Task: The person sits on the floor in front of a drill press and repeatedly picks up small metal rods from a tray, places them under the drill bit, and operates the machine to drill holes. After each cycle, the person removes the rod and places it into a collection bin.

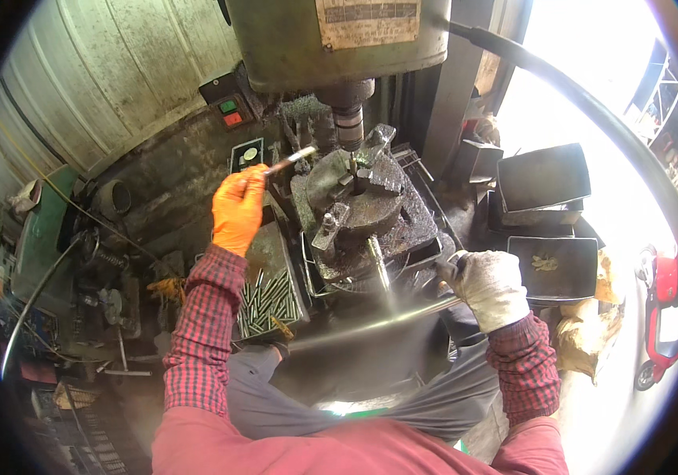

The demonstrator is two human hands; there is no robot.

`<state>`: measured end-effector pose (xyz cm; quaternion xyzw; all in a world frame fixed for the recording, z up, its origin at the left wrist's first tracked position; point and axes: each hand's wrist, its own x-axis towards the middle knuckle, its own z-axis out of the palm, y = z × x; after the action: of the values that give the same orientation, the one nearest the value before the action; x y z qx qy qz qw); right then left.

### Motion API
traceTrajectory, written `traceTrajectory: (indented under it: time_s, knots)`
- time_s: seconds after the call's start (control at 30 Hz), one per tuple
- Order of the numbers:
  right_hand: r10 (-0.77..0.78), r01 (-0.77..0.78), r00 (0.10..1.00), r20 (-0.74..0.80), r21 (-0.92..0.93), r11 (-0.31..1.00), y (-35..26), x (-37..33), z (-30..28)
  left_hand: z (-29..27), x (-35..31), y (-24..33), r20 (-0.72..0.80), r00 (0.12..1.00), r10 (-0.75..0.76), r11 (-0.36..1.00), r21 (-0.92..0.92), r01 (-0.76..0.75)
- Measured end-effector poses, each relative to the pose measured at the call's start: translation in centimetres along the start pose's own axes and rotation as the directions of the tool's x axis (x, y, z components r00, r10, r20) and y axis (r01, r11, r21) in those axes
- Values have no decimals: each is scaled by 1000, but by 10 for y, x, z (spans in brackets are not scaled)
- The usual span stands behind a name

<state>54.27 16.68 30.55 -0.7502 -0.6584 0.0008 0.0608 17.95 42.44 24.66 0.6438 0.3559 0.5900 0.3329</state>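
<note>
Rod with brown shaft and bright silver tip is gripped in the fingers of the orange-gloved left hand, its tip held near an oily, round grey metal fixture. Below that hand, short silver metal pins are heaped in a grey rectangular metal tray. The white-gloved right hand is curled at the end of a long, blurred silver bar; whether the bar is gripped cannot be told. Black rectangular bins are set to its right
</note>
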Motion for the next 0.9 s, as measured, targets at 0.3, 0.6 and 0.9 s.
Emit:
traceTrajectory:
  time_s: [0.3,0.6,0.9]
  knots:
    - [-23,-3,949,-314,-83,997,-4,2,20,-91,9,-79,-203,975,89,813,581,46]
    - [36,10,982,-183,240,971,13,-10,24,-65,21,-101,-120,993,-1,514,852,104]
    - [223,699,715,-663,666,-261,82,-103,-115,-120,-6,-77,-272,957,-100,666,696,268]
